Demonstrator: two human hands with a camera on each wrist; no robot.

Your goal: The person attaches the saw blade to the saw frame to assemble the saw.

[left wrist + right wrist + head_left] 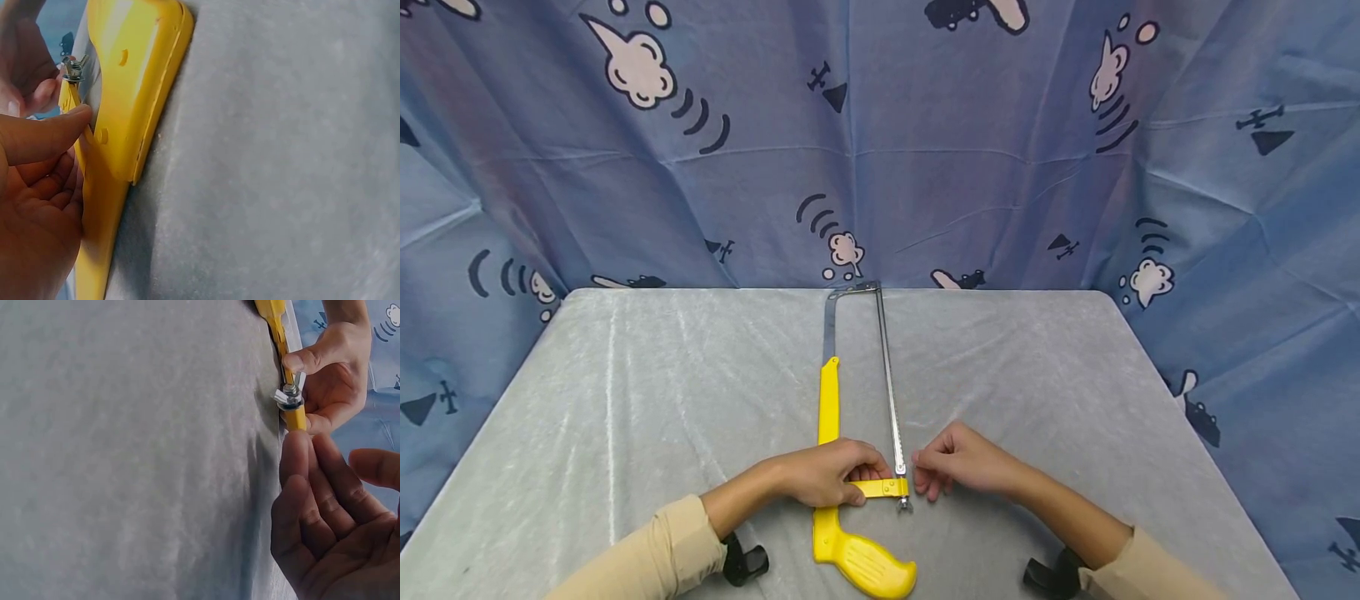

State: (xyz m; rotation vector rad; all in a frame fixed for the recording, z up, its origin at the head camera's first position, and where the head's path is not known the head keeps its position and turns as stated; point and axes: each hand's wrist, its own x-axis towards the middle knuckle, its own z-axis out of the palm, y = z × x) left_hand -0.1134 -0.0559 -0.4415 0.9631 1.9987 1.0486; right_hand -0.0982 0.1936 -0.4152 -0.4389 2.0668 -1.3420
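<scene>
A hacksaw with a yellow frame (828, 404) lies on the table, its yellow handle (872, 562) toward me. Its thin metal blade (889, 383) runs along the right side, fixed at both ends. My left hand (827, 473) pinches the short yellow arm at the near end of the blade, thumb on one side and fingers on the other. On that arm's end sits a silver wing nut (290, 395). Just to the right of it, my right hand (966, 460) holds nothing, its fingers loosely bent, fingertips close to the yellow arm.
A light grey cloth covers the table (1037, 375). A blue patterned curtain (925, 200) hangs behind and around it. Black wrist mounts (747, 562) show below both forearms.
</scene>
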